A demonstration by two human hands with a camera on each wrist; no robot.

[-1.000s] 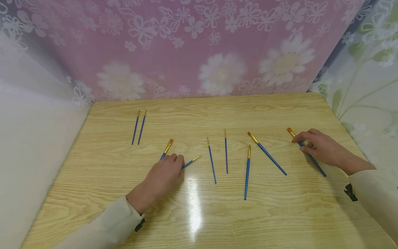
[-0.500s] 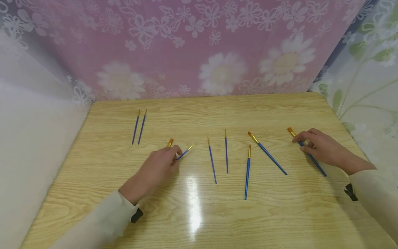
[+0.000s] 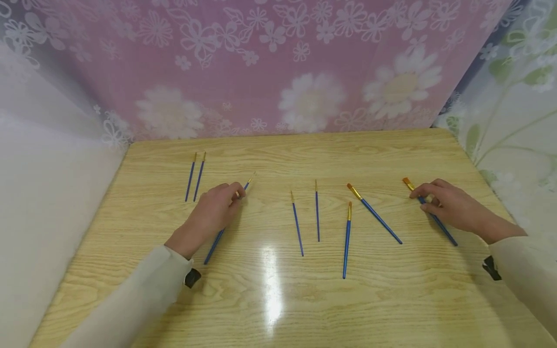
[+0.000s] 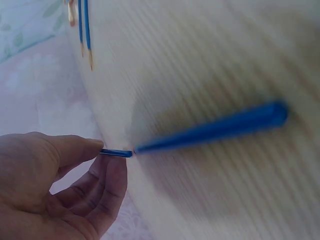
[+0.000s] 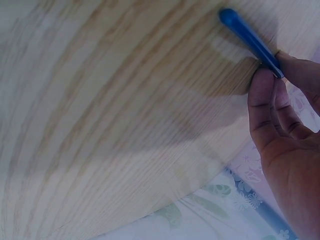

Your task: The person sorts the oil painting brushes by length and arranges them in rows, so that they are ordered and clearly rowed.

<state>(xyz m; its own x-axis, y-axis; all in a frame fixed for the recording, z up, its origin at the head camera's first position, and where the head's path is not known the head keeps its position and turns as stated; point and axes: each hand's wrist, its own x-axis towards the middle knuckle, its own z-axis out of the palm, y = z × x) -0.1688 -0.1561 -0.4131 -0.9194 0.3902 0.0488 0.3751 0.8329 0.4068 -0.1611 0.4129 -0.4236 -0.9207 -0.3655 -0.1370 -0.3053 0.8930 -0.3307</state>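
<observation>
Left hand (image 3: 213, 208) and thin brush (image 3: 248, 184) sit farther toward back of table (image 3: 391, 299) than earlier; thumb and fingers pinch it above partly covered brush (image 3: 214, 247). Right hand (image 3: 454, 208) unmoved, fingertips pinching flat brush (image 3: 444, 229) at right.

No text, labels or numbers readable anywhere.

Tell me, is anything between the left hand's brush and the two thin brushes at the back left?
Only the left hand visibly comes between the held brush and the thin brushes; a thicker brush lies partly hidden under it.
</observation>
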